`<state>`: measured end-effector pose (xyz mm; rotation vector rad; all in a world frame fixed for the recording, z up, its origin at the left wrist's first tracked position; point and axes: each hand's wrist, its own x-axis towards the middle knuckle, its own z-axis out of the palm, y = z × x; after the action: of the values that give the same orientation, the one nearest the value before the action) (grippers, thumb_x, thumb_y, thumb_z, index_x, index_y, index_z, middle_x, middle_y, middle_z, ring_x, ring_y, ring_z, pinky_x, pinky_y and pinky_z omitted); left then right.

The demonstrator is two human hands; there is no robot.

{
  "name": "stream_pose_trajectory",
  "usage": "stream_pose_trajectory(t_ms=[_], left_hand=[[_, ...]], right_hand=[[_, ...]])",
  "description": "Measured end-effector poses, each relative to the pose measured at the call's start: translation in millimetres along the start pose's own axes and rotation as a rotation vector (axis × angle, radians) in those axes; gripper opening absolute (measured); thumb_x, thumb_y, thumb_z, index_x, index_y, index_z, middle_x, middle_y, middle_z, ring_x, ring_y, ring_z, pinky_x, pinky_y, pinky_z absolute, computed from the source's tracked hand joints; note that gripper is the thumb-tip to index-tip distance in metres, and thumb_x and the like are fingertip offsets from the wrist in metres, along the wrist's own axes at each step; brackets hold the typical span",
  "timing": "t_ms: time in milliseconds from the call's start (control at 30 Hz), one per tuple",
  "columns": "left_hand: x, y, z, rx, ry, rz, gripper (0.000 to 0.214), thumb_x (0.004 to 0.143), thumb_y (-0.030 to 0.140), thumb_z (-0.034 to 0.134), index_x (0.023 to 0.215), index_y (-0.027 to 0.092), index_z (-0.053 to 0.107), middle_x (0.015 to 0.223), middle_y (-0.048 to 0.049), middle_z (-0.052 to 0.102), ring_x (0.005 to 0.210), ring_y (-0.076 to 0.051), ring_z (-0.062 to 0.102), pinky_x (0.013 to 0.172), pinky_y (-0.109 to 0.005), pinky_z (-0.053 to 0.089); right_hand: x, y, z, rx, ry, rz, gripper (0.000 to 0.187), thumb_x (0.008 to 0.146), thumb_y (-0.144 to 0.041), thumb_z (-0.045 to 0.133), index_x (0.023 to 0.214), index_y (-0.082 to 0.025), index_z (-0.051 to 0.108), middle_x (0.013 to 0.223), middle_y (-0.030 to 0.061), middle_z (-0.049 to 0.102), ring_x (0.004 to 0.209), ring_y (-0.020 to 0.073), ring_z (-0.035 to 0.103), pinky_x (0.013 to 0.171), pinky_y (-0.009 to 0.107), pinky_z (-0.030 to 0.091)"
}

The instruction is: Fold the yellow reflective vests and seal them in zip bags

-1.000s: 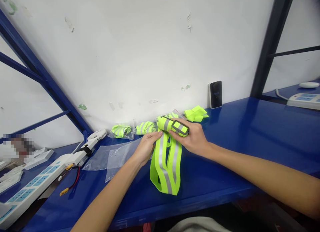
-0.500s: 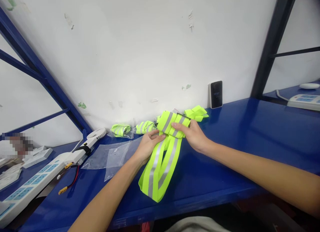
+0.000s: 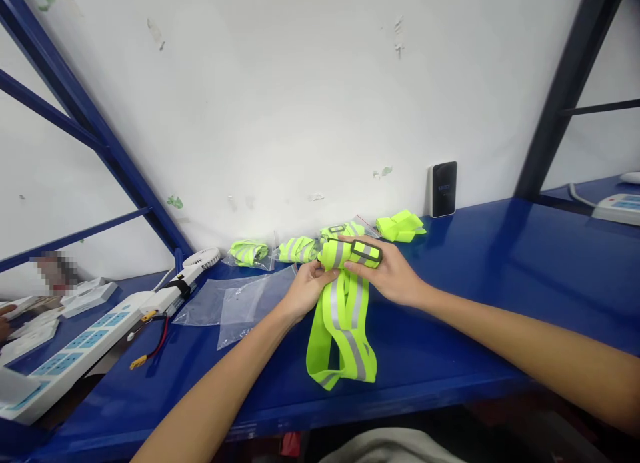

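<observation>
Both hands grip one reflective strap (image 3: pixel 354 343), neon yellow-green with a silver stripe. Its upper part is folded into a flat bundle, and a black buckle (image 3: pixel 367 252) shows on top at the right. My left hand (image 3: pixel 306 288) pinches the bundle's left lower edge between thumb and fingers. At the other end my right hand (image 3: pixel 387 273) is closed round it, thumb in front and fingers behind. A long loop of the strap hangs below the hands toward the table's front edge. Behind the bundle lies another folded strap (image 3: pixel 345 231) with a dark buckle.
Along the wall lie bagged straps (image 3: pixel 249 252) and a loose folded strap (image 3: pixel 401 226). Flat clear plastic bags (image 3: pixel 250 303) are left of my hands. A power strip (image 3: pixel 83 350), white fan (image 3: pixel 203 257) and red-black cable (image 3: pixel 159 346) stand further left. A dark-screened device (image 3: pixel 443 189) leans at the wall.
The bundle has been turned, so its buckle now faces up and its broad side is tilted away. The hanging loop has swung right and its lower end has spread open. The view shifted slightly.
</observation>
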<state>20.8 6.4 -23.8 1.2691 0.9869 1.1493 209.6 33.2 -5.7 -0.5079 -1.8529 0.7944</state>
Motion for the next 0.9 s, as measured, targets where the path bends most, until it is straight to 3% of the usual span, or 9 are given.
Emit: stream_pose_trajectory(t_ms=[200, 333, 533, 733, 900], left_hand=[[1, 4, -4.1, 0.121, -0.025, 0.079, 0.032, 0.07, 0.023, 0.076, 0.1, 0.016, 0.072, 0.093, -0.007, 0.076, 0.081, -0.026, 0.07, 0.075, -0.034, 0.053], [0, 5, -7.2, 0.216, -0.056, 0.112, 0.03, 0.072, 0.02, 0.074, 0.101, 0.018, 0.071, 0.093, -0.0053, 0.075, 0.082, -0.026, 0.069, 0.075, -0.034, 0.052], [-2, 8, -1.4, 0.149, -0.046, 0.148, 0.028, 0.076, 0.026, 0.072, 0.102, 0.016, 0.068, 0.098, -0.0079, 0.073, 0.09, -0.026, 0.068, 0.08, -0.034, 0.051], [-6, 10, 10.8, -0.149, 0.076, 0.032, 0.034, 0.07, 0.019, 0.075, 0.101, 0.017, 0.064, 0.096, -0.0067, 0.072, 0.093, -0.026, 0.068, 0.085, -0.037, 0.051], [-11, 13, 15.1, -0.184, 0.042, -0.024, 0.039, 0.064, 0.013, 0.078, 0.099, 0.017, 0.062, 0.099, -0.0039, 0.07, 0.096, -0.023, 0.066, 0.086, -0.033, 0.049]], right_hand=[[-4, -4, 5, 0.006, 0.063, 0.083, 0.039, 0.075, -0.04, 0.076, 0.107, -0.018, 0.067, 0.098, 0.0056, 0.072, 0.09, 0.0268, 0.067, 0.078, 0.037, 0.055], [-4, -1, 4, -0.032, 0.019, 0.002, 0.035, 0.079, -0.034, 0.073, 0.109, -0.02, 0.065, 0.103, 0.0044, 0.07, 0.095, 0.025, 0.066, 0.083, 0.035, 0.054], [-5, 3, 2, -0.122, -0.001, -0.163, 0.036, 0.086, -0.026, 0.065, 0.121, -0.024, 0.06, 0.117, 0.006, 0.068, 0.109, 0.0249, 0.064, 0.093, 0.038, 0.051], [-4, 12, 1, -0.16, -0.06, -0.343, 0.04, 0.088, -0.02, 0.061, 0.127, -0.025, 0.058, 0.124, 0.0081, 0.066, 0.114, 0.0239, 0.063, 0.098, 0.04, 0.051], [-4, 20, -1, -0.22, -0.083, -0.406, 0.042, 0.089, -0.02, 0.058, 0.131, -0.024, 0.056, 0.128, 0.01, 0.065, 0.118, 0.0252, 0.061, 0.099, 0.043, 0.05]])
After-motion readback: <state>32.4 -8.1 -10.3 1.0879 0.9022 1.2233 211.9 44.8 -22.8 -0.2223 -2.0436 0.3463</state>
